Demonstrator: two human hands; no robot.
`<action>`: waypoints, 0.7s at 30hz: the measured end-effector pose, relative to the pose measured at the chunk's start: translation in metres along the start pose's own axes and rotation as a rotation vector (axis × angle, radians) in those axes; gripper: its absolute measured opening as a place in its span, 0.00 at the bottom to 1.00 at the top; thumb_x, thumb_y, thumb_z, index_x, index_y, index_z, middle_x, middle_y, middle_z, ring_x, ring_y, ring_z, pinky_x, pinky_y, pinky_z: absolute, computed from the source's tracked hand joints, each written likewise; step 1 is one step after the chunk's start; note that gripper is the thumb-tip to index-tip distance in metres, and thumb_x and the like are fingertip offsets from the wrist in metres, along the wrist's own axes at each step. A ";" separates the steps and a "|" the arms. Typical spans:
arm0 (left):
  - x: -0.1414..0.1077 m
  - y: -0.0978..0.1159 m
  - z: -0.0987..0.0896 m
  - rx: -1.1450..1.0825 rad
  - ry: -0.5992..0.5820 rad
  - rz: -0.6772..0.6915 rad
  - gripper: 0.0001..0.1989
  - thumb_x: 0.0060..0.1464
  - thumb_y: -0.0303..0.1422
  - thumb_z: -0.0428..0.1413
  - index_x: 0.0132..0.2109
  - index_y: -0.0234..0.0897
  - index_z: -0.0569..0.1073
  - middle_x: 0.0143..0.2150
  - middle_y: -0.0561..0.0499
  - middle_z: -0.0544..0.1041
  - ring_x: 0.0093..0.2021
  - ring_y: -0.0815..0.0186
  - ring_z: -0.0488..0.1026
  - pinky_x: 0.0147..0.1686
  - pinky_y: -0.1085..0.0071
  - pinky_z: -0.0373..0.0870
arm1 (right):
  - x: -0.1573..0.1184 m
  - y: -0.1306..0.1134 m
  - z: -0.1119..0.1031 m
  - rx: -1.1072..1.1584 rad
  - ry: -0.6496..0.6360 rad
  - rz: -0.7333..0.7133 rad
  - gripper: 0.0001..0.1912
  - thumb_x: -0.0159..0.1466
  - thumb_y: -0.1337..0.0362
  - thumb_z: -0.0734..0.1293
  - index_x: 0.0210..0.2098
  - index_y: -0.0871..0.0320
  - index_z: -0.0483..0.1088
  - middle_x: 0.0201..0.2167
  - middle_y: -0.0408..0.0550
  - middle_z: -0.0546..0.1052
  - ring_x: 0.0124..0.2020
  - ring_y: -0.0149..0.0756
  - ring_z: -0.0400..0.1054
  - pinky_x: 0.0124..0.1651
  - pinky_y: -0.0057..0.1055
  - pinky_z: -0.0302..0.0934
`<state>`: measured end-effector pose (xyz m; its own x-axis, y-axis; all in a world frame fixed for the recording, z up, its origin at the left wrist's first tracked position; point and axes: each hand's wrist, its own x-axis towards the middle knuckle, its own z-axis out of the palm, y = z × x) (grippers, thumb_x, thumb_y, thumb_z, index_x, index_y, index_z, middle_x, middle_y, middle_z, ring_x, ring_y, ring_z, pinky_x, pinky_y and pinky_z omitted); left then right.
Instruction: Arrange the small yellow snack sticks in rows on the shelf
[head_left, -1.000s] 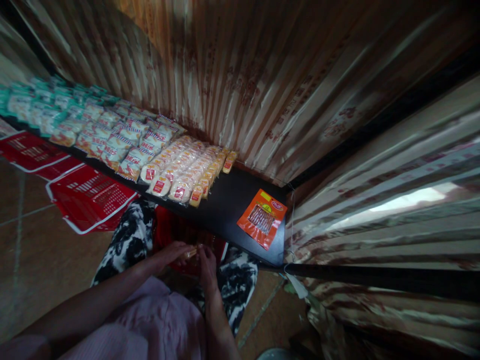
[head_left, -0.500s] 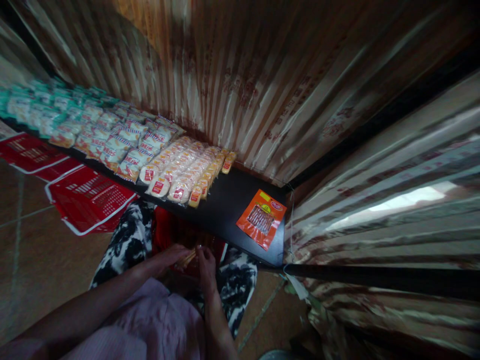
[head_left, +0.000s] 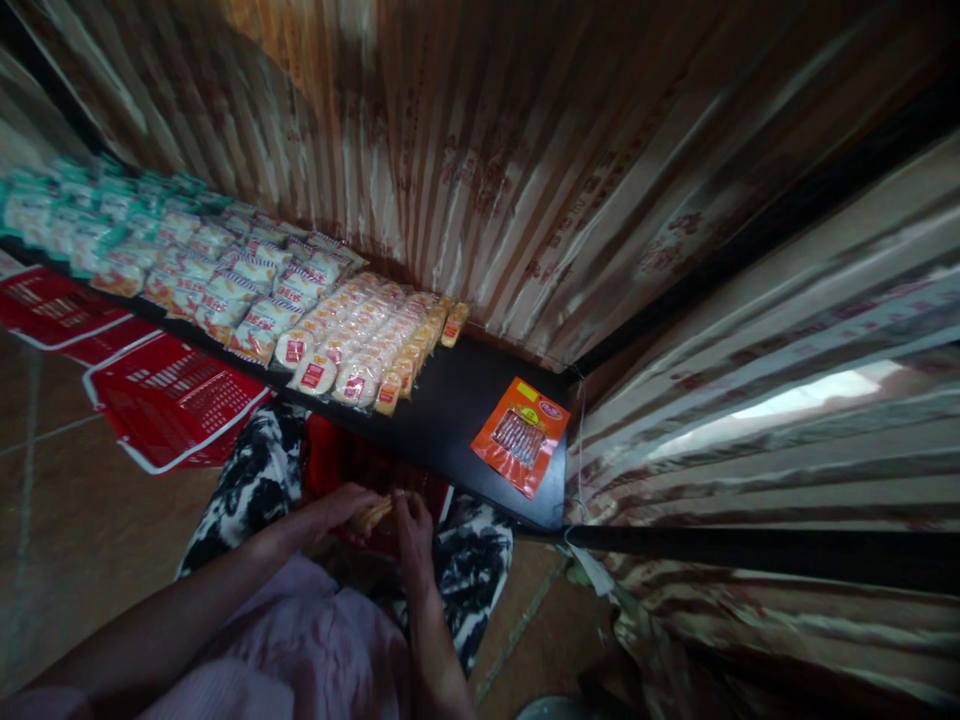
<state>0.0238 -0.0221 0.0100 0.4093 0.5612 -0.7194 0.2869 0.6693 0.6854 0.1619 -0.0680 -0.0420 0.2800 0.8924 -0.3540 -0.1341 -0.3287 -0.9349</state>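
Low in my lap, between my knees, my left hand [head_left: 350, 506] is closed around a small yellowish snack packet [head_left: 376, 514]. My right hand [head_left: 412, 517] pinches the packet's right end with its fingertips. Dim light and my fingers hide much of the packet. Just beyond my hands, a black shelf [head_left: 442, 420] carries rows of clear-wrapped round white crackers [head_left: 356, 380] and, beside them, a row of yellow wrapped snacks [head_left: 388, 393]. Lying flat at the shelf's right end is an orange snack bag [head_left: 520, 440] with a clear window.
Further left on the shelf stand blue-white snack bags [head_left: 232, 290] and green-white bags [head_left: 90, 235]. Red baskets [head_left: 176, 400] with white rims sit on the tiled floor below. A striped curtain [head_left: 465, 170] hangs behind, and a black bar [head_left: 750, 553] runs to the right.
The view has shifted very slightly. Both hands stay together on the packet, which shows a little more between them now.
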 end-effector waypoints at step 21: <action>-0.014 0.020 0.007 -0.014 -0.177 -0.038 0.26 0.40 0.54 0.50 0.27 0.32 0.73 0.19 0.47 0.76 0.20 0.64 0.72 0.18 0.74 0.55 | -0.007 -0.024 -0.004 0.124 -0.074 -0.012 0.19 0.57 0.50 0.64 0.41 0.56 0.71 0.37 0.47 0.75 0.38 0.36 0.67 0.39 0.28 0.61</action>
<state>0.0302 -0.0196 0.0347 0.5447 0.4416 -0.7130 0.2937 0.6958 0.6554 0.1671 -0.0676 -0.0168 0.2118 0.9180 -0.3354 -0.2492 -0.2811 -0.9268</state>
